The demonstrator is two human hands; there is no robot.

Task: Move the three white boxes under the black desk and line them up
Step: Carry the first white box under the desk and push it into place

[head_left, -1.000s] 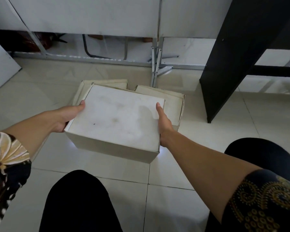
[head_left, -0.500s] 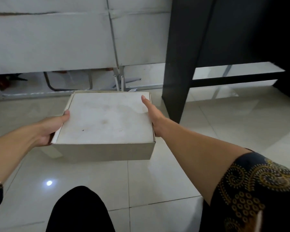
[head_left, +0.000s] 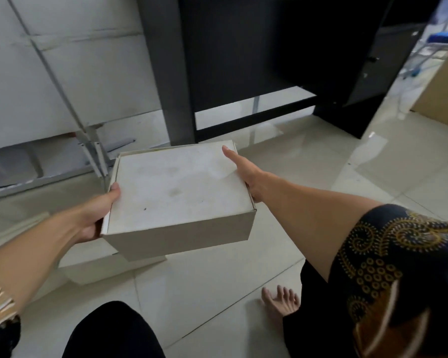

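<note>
I hold one white box (head_left: 179, 192) in the air above the tiled floor, its lid closed and slightly stained. My left hand (head_left: 98, 213) grips its left side and my right hand (head_left: 246, 171) presses flat against its right side. The black desk (head_left: 256, 55) stands just beyond the box, its left side panel (head_left: 168, 73) right behind the box's far edge. The open space under the desk lies up and to the right of the box. Another white box (head_left: 13, 228) shows only as a pale edge at the far left, behind my left forearm.
A white partition on a metal frame (head_left: 91, 148) stands at the left. The desk's drawer unit (head_left: 378, 63) closes the right side of the opening. A tan board (head_left: 445, 99) leans at the far right. My knees and a bare foot (head_left: 279, 303) are at the bottom.
The box has been lifted off the floor and carried to the right, away from the other two boxes, and now hangs in front of the desk's left panel. My view has swung right.
</note>
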